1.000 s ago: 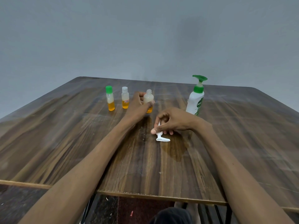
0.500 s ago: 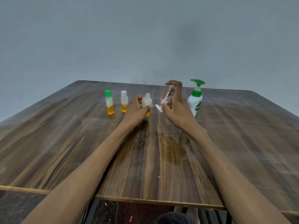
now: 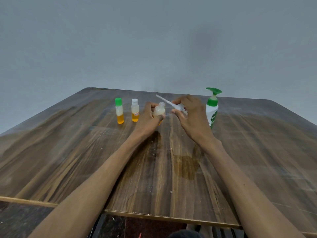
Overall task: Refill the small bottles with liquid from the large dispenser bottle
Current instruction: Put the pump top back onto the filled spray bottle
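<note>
Left hand (image 3: 147,117) grips open bottle (image 3: 159,110); right hand (image 3: 190,114) pinches pump (image 3: 173,104); table (image 3: 68,160) foreground bare.

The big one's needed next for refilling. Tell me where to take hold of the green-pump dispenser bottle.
Grip the dispenser bottle round its white body, below the green collar, coming from the near side. It stands upright and the body is its widest part. The pump head on top would likely sink under a grip.

Both bare forearms reach forward. The left hand (image 3: 148,117) grips a small clear open-necked bottle (image 3: 159,111). The right hand (image 3: 190,115) pinches a white pump sprayer with dip tube (image 3: 173,104).
</note>
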